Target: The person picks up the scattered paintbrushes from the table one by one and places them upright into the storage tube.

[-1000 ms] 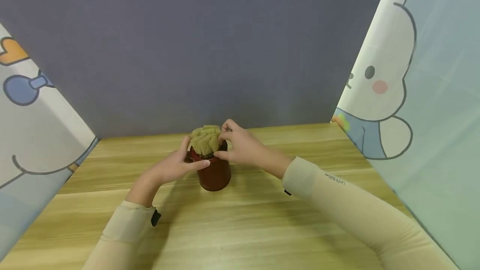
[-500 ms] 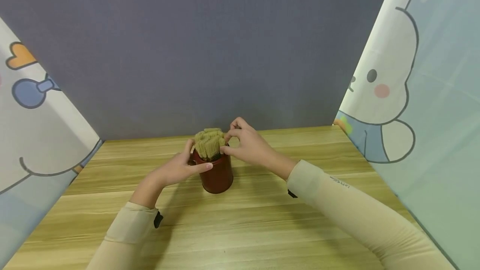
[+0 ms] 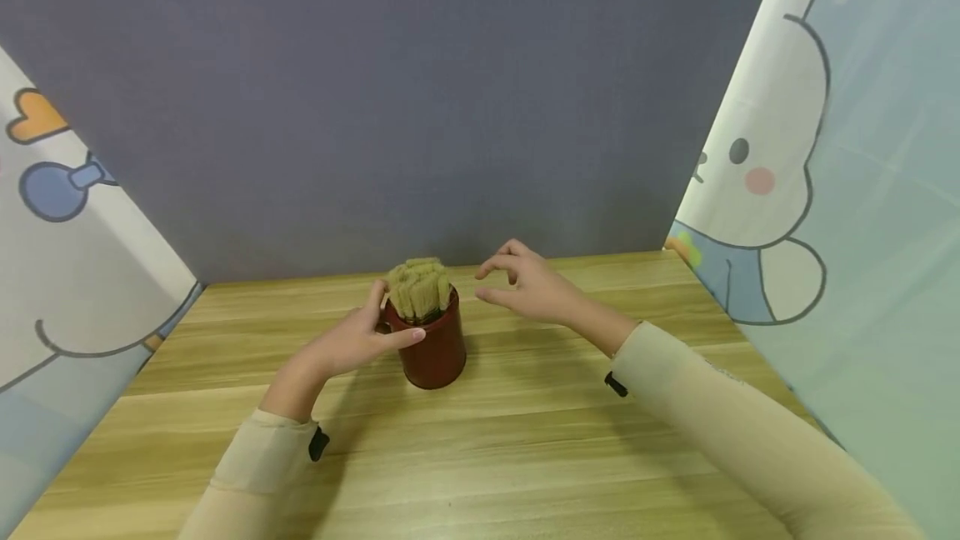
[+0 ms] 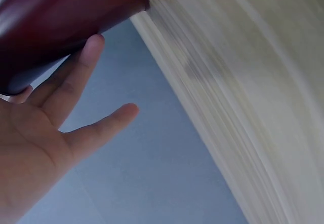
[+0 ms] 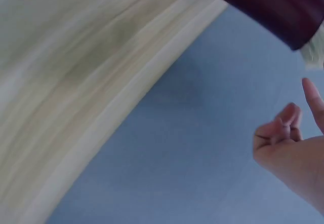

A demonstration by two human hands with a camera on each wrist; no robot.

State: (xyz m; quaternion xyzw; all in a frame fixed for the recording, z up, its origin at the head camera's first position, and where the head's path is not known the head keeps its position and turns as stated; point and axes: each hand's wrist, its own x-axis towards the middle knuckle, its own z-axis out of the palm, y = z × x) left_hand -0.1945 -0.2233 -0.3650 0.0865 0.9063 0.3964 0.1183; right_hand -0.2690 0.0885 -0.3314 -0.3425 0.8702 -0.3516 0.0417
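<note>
Dark red cup [image 3: 435,348], tan bristles [image 3: 418,287], wood-grain table [image 3: 525,457].

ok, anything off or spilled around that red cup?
Nothing stands out. The dark red cup stands upright on the wooden table, tan brush heads bunched inside. The left hand holds its side; the right hand hovers beside it, empty.

Light wood-grain counter [image 3: 525,457], planks running left-right. Behind it a plain grey-blue fabric wall [image 3: 420,98], w/ even, soft light and faint shadows on the wood. Left side: pale cartoon-print panel [image 3: 67,273], orange heart and blue shape. Right side: light-blue panel [image 3: 862,215] w/ white bunny, pink cheek.
</note>
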